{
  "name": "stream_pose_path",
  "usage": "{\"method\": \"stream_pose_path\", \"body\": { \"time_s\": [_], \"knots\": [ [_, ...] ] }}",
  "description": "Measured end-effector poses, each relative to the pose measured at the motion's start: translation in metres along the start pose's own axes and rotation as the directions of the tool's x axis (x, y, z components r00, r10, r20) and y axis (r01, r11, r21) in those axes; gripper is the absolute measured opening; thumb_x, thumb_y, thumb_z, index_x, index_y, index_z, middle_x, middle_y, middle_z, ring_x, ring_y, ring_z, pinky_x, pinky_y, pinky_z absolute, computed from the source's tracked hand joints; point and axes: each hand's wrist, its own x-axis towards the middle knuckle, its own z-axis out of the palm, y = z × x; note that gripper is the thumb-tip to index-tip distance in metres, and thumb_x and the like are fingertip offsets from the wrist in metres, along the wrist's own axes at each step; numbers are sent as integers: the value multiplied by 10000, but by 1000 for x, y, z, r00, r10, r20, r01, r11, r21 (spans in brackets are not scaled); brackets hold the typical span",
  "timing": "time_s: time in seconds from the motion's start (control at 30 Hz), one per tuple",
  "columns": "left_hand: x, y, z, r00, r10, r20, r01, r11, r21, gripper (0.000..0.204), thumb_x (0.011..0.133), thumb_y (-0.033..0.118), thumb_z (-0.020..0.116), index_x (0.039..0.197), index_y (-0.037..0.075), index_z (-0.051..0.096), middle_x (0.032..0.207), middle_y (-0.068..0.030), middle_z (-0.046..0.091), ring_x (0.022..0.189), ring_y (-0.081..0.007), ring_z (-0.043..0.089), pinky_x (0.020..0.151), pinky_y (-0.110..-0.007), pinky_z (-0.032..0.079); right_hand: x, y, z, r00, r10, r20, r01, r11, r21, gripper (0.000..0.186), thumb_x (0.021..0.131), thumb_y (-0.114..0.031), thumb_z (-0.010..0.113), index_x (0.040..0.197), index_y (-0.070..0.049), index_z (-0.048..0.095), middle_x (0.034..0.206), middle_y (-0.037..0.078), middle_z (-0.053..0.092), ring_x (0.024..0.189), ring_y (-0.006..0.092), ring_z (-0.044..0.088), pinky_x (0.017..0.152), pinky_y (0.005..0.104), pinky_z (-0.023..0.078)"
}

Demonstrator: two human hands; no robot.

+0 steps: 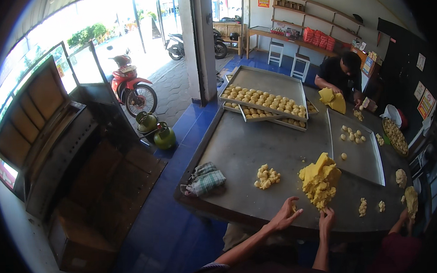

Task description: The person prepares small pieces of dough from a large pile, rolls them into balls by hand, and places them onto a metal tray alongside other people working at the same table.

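Near the front edge of the metal table (229,150), my left hand (285,214) is curled around a small piece of yellow dough (294,207). To its right, my right hand (325,219) has its fingers closed on the lower edge of a large, crumbly yellow dough mound (318,178). Left of the mound lies a cluster of small pale dough pieces (266,177); smaller clusters (363,207) sit to the right. Behind the mound is a shallow tray (356,157) with scattered dough balls. A folded green checked cloth (206,183) rests on the left.
Stacked trays of dough balls (263,93) stand at the back. A co-worker (342,70) works at the far right corner; another's hands (403,216) are at the right edge. Gas cylinders (165,136) and a large metal oven-like unit (58,158) stand left of the table.
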Motion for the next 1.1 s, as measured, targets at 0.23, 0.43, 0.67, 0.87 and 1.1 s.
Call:
{"method": "stream_pose_path", "body": {
  "time_s": [0.23, 0.43, 0.67, 0.87, 1.1],
  "knots": [
    [9, -28, -6, 988, -39, 148, 22, 993, 120, 350, 1032, 316, 469, 1142, -3, 562, 992, -176, 579, 966, -312, 580, 875, -399, 459, 1, 44, -14, 997, -23, 73, -4, 937, 350, 316, 867, 2, 645, 1176, 66, 643, 1106, 210, 683, 1013, 282, 656, 863, 361, 502],
    [11, 0, -4, 966, -216, 140, 223, 974, -32, 348, 1035, 321, 457, 1153, 8, 554, 1007, -187, 573, 957, -305, 574, 845, -403, 458, 11, 17, 17, 993, -60, -101, 97, 906, 413, 517, 889, -167, 685, 1338, 35, 531, 1219, 228, 612, 1102, 293, 592, 946, 410, 455],
    [13, -14, -17, 951, 117, 288, -285, 698, 657, 245, 962, 192, 557, 1144, 30, 572, 1118, -186, 557, 1037, -347, 498, 919, -407, 419, 15, -4, 21, 987, -57, -149, 58, 998, 2, 433, 860, -161, 702, 1245, 9, 599, 1149, 216, 597, 1133, 406, 525, 975, 484, 425],
    [13, -8, -38, 992, 24, 124, -88, 835, 543, 194, 925, 82, 558, 1108, 36, 601, 1085, -163, 625, 1045, -379, 556, 899, -453, 445, 27, 17, -2, 999, -52, -7, 52, 961, 271, 357, 832, -50, 677, 1183, 9, 646, 1077, 202, 660, 988, 390, 628, 834, 427, 509],
    [68, 11, -29, 964, -261, 60, 158, 737, 657, 200, 996, 229, 485, 956, 42, 544, 1018, -163, 607, 928, -379, 583, 835, -454, 434, -5, 6, -13, 991, -135, -20, 136, 979, 149, 402, 862, 4, 623, 1262, -19, 595, 1161, 164, 621, 1081, 351, 585, 902, 421, 491]
  ]
}}
